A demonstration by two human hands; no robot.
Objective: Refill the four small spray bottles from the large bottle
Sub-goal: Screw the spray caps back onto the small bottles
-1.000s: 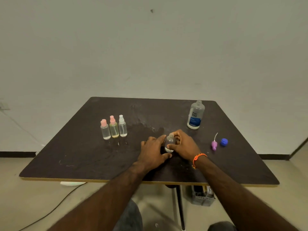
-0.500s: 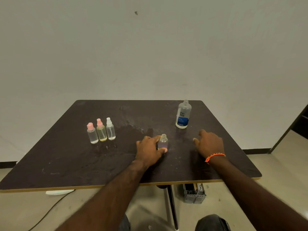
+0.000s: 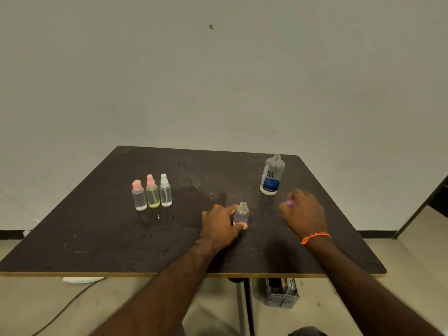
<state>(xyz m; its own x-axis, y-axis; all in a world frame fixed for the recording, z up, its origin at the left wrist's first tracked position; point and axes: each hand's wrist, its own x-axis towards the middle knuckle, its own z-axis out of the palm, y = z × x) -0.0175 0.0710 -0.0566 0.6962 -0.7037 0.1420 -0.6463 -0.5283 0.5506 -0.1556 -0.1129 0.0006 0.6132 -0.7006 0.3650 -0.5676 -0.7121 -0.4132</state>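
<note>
While the left hand (image 3: 221, 227) grips the small clear uncapped bottle (image 3: 241, 213) on the dark tabletop (image 3: 101, 234), the right hand (image 3: 303, 212), pinching the purple spray cap (image 3: 290, 203), could knock it over and spill it.

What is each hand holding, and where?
The left hand grips the open small bottle low on its body. The right hand pinches the purple spray top in its fingertips.

Dark table (image 3: 101, 241), grey basket (image 3: 281, 293) and cable (image 3: 68, 305) on floor beneath.
</note>
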